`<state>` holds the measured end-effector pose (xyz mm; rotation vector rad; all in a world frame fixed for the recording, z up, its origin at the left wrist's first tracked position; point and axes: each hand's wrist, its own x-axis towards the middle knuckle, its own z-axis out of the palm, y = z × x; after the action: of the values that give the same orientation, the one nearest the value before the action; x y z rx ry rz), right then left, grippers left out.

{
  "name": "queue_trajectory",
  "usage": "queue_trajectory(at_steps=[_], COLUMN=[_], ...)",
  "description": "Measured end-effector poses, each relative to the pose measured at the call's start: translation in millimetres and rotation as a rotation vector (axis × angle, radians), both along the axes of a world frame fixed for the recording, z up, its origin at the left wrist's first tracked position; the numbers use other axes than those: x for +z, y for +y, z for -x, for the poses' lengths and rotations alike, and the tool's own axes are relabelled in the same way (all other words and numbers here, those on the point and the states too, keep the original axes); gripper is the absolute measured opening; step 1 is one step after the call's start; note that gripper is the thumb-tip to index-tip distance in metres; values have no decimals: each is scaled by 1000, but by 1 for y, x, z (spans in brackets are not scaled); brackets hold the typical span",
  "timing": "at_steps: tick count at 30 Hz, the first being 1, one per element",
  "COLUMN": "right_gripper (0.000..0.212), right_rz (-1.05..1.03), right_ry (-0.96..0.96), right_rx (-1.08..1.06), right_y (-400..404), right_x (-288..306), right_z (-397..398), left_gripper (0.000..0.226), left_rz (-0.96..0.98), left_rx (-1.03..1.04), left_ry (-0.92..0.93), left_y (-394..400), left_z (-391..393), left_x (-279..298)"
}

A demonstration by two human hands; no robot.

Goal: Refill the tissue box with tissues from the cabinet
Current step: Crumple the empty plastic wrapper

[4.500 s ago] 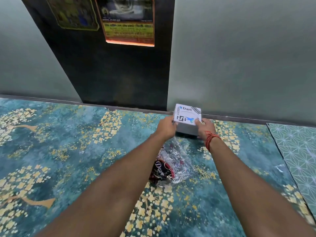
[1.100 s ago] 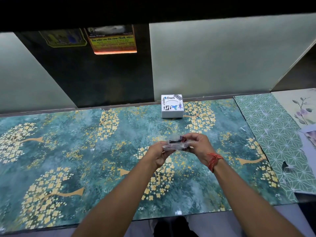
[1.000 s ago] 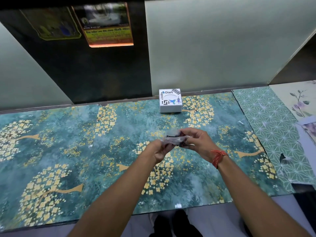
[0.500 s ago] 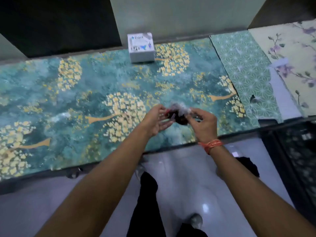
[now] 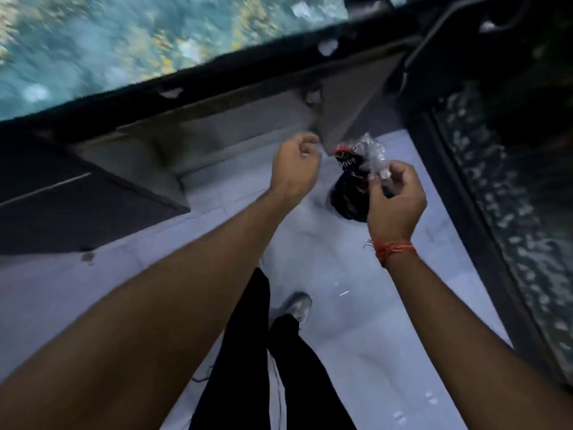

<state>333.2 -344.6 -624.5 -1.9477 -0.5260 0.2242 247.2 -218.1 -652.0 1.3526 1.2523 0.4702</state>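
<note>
Both arms reach forward: right hand (image 5: 395, 200) pinching a crinkled wrapper (image 5: 356, 169), left hand (image 5: 294, 169) curled, seemingly empty

Two hands: left hand (image 5: 294, 169), right hand (image 5: 395, 198); one crumpled wrapper (image 5: 356, 172); one wrist thread (image 5: 392, 249); one shoe (image 5: 296, 305).

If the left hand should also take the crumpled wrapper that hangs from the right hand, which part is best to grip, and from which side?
Probably the dark lower bulge of the wrapper, from its left side. The right hand pinches the clear upper edge, so the bag hangs free below, and its left flank faces the left hand, which is loosely closed and apart from it.
</note>
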Motion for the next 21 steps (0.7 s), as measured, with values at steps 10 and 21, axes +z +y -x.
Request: queue_trajectory(at_steps=[10, 21], right_gripper=[16, 23], right_rz=[61, 538], right_ry=[-42, -14], right_rx=[-204, -145], right_y=[-40, -13], right_x=[-185, -474], right_z=[-113, -218], left_gripper=[36, 36], left_rz=[70, -38], left_rx=[-286, -440], left_ry=[17, 104], left_y=[-65, -41], left_z=[-141, -229], left_x=[-169, -390])
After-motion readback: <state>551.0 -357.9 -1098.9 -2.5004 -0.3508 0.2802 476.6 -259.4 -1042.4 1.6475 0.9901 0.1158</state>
